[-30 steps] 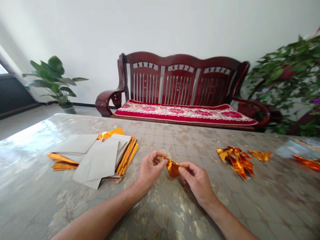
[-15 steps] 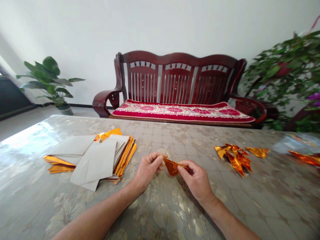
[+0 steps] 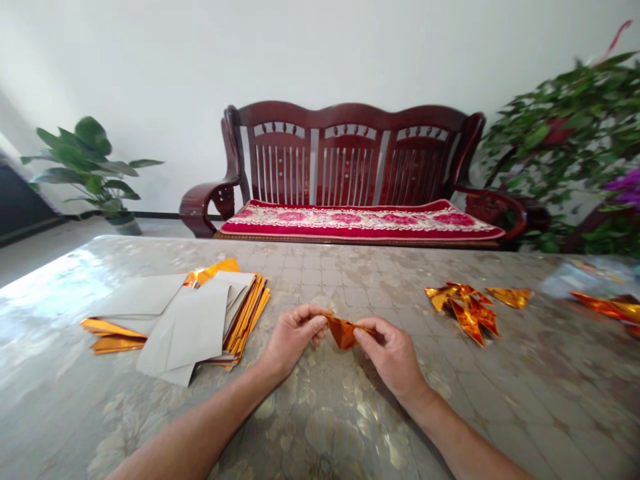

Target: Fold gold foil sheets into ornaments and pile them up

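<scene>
Between my two hands, just above the table (image 3: pixel 320 427), is a small folded piece of orange-gold foil paper (image 3: pixel 343 334), pointing downward like a triangle. My left hand (image 3: pixel 296 333) pinches its left corner between thumb and fingers. The right corner is gripped by my right hand (image 3: pixel 387 350), thumb on the near side. To the left lies a stack of foil paper sheets (image 3: pixel 200 327), several with the grey-white backing up and orange edges showing. On the right sits a small pile of folded foil pieces (image 3: pixel 467 310).
A single folded foil piece (image 3: pixel 510 296) lies right of the pile. Farther right are a clear plastic bag (image 3: pixel 585 277) and more orange foil (image 3: pixel 607 307). Beyond the table stands a dark red wooden bench (image 3: pixel 350 160), with potted plants (image 3: pixel 95 163) on either side.
Both hands keep hold of the foil paper in nearly the same pose. My right fingertips sit slightly closer to its middle. The view has turned slightly to the right.
</scene>
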